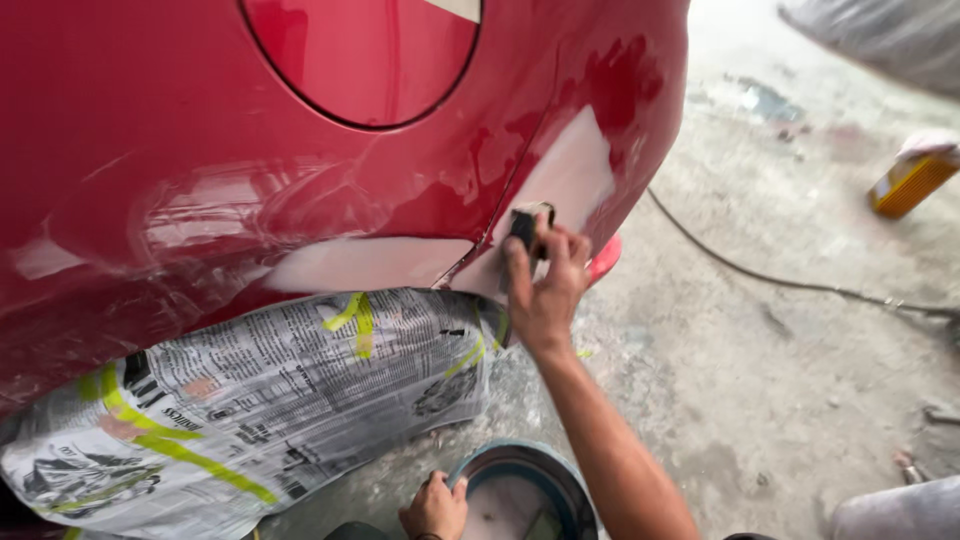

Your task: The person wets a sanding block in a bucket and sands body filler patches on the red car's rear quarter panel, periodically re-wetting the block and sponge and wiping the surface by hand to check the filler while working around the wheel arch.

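My right hand [545,285] presses a small dark sanding block [526,225] against a pale, filler-covered patch [570,175] on the red car body panel [200,150]. A second pale patch [365,263] runs along the panel's lower edge to the left. My left hand [435,508] rests low in the view, gripping the rim of a round blue bucket [530,470] that holds cloudy water. Newspaper [250,400] taped with yellow-green masking tape covers the wheel below the panel.
A round fuel-filler flap [365,55] sits at the top of the panel. A dark cable [780,280] snakes over the wet concrete floor [750,380]. A yellow can [912,180] lies at the far right.
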